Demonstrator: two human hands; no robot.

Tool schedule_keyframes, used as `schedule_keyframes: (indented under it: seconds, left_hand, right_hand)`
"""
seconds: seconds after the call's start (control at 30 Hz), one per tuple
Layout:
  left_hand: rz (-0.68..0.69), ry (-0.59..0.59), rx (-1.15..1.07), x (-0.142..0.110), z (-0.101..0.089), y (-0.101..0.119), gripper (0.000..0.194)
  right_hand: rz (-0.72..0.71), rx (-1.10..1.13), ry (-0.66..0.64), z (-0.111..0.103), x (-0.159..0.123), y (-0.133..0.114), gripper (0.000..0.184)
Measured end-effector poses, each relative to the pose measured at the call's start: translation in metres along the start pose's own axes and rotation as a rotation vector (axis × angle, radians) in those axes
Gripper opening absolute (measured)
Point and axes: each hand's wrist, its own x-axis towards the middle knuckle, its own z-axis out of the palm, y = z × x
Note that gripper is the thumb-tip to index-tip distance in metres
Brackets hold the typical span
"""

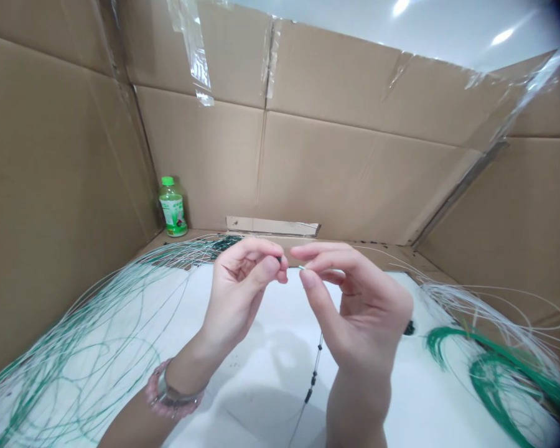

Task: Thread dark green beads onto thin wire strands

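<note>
Two pinches: your left hand (240, 292) holds dark bead (279, 259); your right hand (361, 311) holds line tip (301, 267), aimed at bead, just apart.

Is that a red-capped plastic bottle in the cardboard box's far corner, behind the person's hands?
No: the plastic bottle has a green cap, not red, in the head view. It stands in the far corner of the cardboard box, behind the left hand and right hand.

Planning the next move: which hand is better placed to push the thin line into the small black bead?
Right, probably. The right hand pinches the tip of the thin line close beside the small black bead, while the left hand is taken up gripping that bead between thumb and fingertip.
</note>
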Motion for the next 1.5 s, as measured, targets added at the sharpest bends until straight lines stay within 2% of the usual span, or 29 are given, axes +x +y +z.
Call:
schedule_keyframes:
  seconds: [0.33, 0.57, 0.7, 1.5]
  left_hand:
    - [0.008, -0.084, 0.069, 0.001, -0.004, 0.005, 0.004]
    - [-0.001, -0.078, 0.065, 0.003, -0.005, 0.007, 0.001]
    - [0.004, -0.065, 0.085, 0.003, -0.004, 0.005, 0.004]
    - [0.123, -0.183, 0.162, 0.003, -0.013, 0.003, 0.010]
  right_hand:
    - [-0.026, 0.001, -0.004, 0.003, -0.001, 0.002, 0.021]
    - [-0.043, 0.007, 0.019, 0.005, -0.002, 0.002, 0.019]
    - [-0.043, -0.007, -0.009, 0.006, -0.001, 0.002, 0.021]
    - [-0.099, -0.019, 0.011, 0.008, -0.002, 0.004, 0.019]
